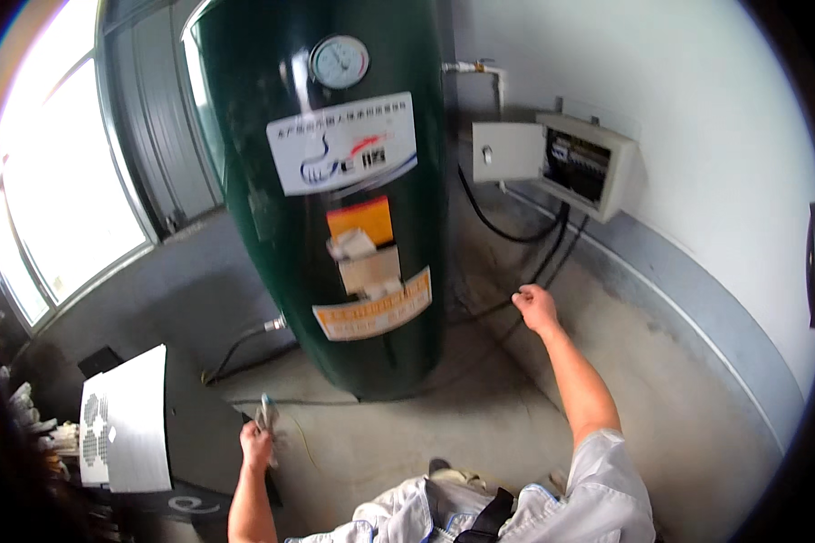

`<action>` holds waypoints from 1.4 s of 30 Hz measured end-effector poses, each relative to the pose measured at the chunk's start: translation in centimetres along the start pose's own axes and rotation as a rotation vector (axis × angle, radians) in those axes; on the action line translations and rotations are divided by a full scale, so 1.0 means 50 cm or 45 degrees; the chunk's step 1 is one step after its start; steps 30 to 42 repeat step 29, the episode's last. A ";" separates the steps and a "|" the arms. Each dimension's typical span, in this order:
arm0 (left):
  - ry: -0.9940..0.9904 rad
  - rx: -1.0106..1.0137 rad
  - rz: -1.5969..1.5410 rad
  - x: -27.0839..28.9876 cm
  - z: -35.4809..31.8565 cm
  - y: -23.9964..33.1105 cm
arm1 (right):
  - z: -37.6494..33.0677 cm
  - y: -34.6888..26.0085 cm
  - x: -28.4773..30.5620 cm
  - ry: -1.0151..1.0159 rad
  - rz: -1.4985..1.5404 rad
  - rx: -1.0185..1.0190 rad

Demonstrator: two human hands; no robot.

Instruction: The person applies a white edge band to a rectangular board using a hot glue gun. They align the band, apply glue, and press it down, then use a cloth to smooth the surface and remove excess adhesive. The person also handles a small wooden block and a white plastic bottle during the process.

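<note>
My left hand (255, 446) is low on the left, closed around a slim greyish tool (266, 414) with a bluish tip. The tool is blurred, and I cannot make out its exact kind. My right hand (536, 308) reaches forward with its fingers curled together; anything between them is too small or hidden to name. In front of me stands a tall dark green tank (398, 231) with a round dial gauge (340, 61) and several labels. Beyond my right hand, a white electrical box (614, 176) hangs on the wall, its door (507, 152) swung open on dark switchgear.
Black cables (545, 262) drop from the box to the floor. A pipe with a valve (471, 67) joins the tank at upper right. A hose (235, 344) runs from its lower left. A pale perforated panel (140, 421) stands at left, below a bright window (72, 190).
</note>
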State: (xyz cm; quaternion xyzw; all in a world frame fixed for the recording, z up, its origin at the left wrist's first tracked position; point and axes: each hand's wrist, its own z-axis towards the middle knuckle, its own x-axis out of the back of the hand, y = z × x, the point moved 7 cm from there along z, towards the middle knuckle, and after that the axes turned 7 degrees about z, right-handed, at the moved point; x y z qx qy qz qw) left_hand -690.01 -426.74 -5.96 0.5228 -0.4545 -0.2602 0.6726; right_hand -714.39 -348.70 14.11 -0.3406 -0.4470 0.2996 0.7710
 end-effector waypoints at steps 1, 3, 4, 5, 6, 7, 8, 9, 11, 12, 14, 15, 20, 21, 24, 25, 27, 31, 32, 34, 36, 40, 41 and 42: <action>0.014 0.068 -0.079 0.027 -0.008 -0.050 | 0.095 -0.004 -0.068 0.068 0.080 0.052; 0.196 0.121 0.400 0.063 -0.015 -0.163 | 0.270 -0.130 -0.063 0.270 0.066 0.148; 0.053 0.315 0.290 0.008 -0.043 -0.215 | 0.349 -0.157 -0.040 0.322 0.003 0.157; 0.050 0.407 0.542 -0.036 -0.053 -0.228 | 0.418 -0.241 0.026 0.422 -0.039 0.231; 0.154 0.443 0.359 0.007 -0.091 -0.296 | 0.478 -0.335 0.012 0.510 0.058 0.413; 0.203 0.494 0.182 0.003 -0.120 -0.343 | 0.538 -0.381 0.017 0.598 0.103 0.553; 0.148 0.622 0.275 -0.065 -0.161 -0.369 | 0.588 -0.425 0.022 0.669 0.018 0.660; -0.067 0.765 0.446 -0.176 -0.105 -0.379 | 0.674 -0.296 0.017 0.710 -0.218 0.626; -0.200 0.814 0.600 -0.261 -0.015 -0.291 | 0.766 -0.267 0.068 0.758 -0.331 0.621; -0.170 0.807 0.587 -0.279 0.008 -0.251 | 0.827 -0.306 0.057 0.789 -0.375 0.674; -0.121 0.722 0.515 -0.350 0.106 -0.195 | 0.926 -0.398 0.077 0.798 -0.371 0.644; -0.100 0.670 0.478 -0.388 0.158 -0.169 | 0.966 -0.436 0.095 0.800 -0.418 0.585; 0.081 0.546 0.344 -0.515 0.361 -0.021 | 1.323 -0.458 0.050 0.478 -0.708 0.418; 0.140 0.569 0.322 -0.533 0.362 -0.012 | 1.383 -0.473 0.015 0.334 -0.799 0.396; 0.234 0.672 0.305 -0.601 0.310 -0.001 | 1.528 -0.559 0.001 0.253 -0.820 0.534; 0.284 0.715 0.282 -0.619 0.255 -0.013 | 1.534 -0.602 -0.005 0.260 -0.822 0.595; 0.339 0.800 0.239 -0.676 0.161 -0.067 | 1.559 -0.674 0.015 0.311 -0.862 0.716; 0.416 0.921 0.147 -0.745 0.011 -0.135 | 1.597 -0.659 0.042 0.150 -0.681 0.681; 0.416 0.921 0.147 -0.745 0.011 -0.135 | 1.597 -0.659 0.042 0.150 -0.681 0.681; 0.416 0.921 0.147 -0.745 0.011 -0.135 | 1.597 -0.659 0.042 0.150 -0.681 0.681; 0.416 0.921 0.147 -0.745 0.011 -0.135 | 1.597 -0.659 0.042 0.150 -0.681 0.681; 0.416 0.921 0.147 -0.745 0.011 -0.135 | 1.597 -0.659 0.042 0.150 -0.681 0.681; 0.416 0.921 0.147 -0.745 0.011 -0.135 | 1.597 -0.659 0.042 0.150 -0.681 0.681; 0.416 0.921 0.147 -0.745 0.011 -0.135 | 1.597 -0.659 0.042 0.150 -0.681 0.681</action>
